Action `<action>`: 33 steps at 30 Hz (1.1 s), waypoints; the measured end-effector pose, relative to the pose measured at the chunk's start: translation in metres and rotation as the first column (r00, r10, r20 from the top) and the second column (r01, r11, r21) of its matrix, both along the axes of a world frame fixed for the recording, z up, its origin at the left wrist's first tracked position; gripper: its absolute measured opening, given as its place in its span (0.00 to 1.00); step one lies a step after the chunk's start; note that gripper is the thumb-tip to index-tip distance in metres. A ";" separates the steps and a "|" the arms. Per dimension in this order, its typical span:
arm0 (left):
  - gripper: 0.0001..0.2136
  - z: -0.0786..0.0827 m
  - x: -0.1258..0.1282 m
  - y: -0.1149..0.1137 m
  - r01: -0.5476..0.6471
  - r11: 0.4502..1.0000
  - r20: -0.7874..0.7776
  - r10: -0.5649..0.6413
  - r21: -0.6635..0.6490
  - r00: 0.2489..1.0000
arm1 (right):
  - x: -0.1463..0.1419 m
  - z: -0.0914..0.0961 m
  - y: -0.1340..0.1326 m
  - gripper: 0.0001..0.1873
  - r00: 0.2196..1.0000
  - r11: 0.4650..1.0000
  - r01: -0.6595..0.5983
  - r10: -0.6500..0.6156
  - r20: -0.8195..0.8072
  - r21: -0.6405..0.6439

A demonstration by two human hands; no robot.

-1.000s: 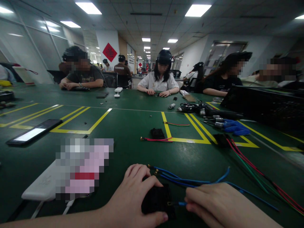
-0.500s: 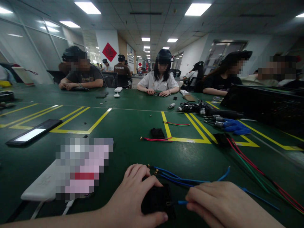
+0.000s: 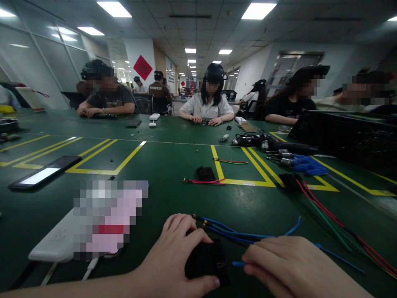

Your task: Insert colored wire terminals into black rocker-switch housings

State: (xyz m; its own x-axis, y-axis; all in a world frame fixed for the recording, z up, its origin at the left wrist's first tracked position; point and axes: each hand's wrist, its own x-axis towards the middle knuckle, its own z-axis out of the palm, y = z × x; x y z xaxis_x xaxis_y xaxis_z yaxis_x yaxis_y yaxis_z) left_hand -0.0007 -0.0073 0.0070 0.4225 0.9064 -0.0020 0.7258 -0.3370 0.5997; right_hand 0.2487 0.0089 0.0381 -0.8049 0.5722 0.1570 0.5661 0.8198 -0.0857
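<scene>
My left hand (image 3: pixel 181 256) is curled around a black plastic connector housing (image 3: pixel 204 260) on the green table, thumb along its near side and fingers over its far side. To the right, my right hand (image 3: pixel 279 260) pinches a blue wire (image 3: pixel 237 264) between thumb and fingers. The wire's end points at the housing's right side; whether its tip sits inside cannot be made out. Just beyond both hands lie several loose blue wires (image 3: pixel 229 231) with brass-coloured terminals at their left ends.
Farther off are another black housing (image 3: pixel 205 173), short red wires (image 3: pixel 204 181) and a black connector (image 3: pixel 290 182) with long red and green wires. Blue-handled tools (image 3: pixel 307 164) lie back right. A white power bank (image 3: pixel 52 244) and a phone (image 3: pixel 45 173) are left. Other people sit across the table.
Both hands stay almost in place. The housing's face looks slightly turned or shifted, and the blue wire's visible end appears a little farther from it.
</scene>
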 end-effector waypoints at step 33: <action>0.21 0.001 0.000 -0.003 -0.002 1.000 0.013 0.002 -0.006 1.000 | -0.006 0.004 0.005 0.12 0.999 0.999 0.001 0.001 0.039 -0.051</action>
State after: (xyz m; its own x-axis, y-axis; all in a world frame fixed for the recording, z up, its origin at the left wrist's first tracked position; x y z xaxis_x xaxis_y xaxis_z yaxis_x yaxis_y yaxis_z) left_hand -0.0010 -0.0100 0.0078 0.4208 0.9072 -0.0019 0.7183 -0.3319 0.6115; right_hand 0.2422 0.0139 0.0418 -0.8101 0.5784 0.0957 0.5696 0.8151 -0.1055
